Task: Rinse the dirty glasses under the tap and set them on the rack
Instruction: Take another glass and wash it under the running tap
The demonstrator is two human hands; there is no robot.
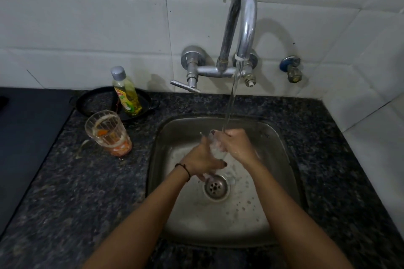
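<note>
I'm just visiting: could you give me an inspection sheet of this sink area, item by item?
Surface: speckled dark granite counter around a wet steel sink.
Job's things: clear glass under the running tap; dirty glass with orange residue upright on the counter, left of the sink; no rack seen.
Clutter: soap bottle standing in a black pan.
Hands: left hand and right hand both grip the clear glass.
Cables: nothing seen.
Surroundings: white tiled wall, wall valve.

Dim, bluish room light; tap (240,28) throws a soft shadow right onto the wall tiles (87,24) — glare on its chrome; hands smeared by motion blur; wide-angle bending at edges.
</note>
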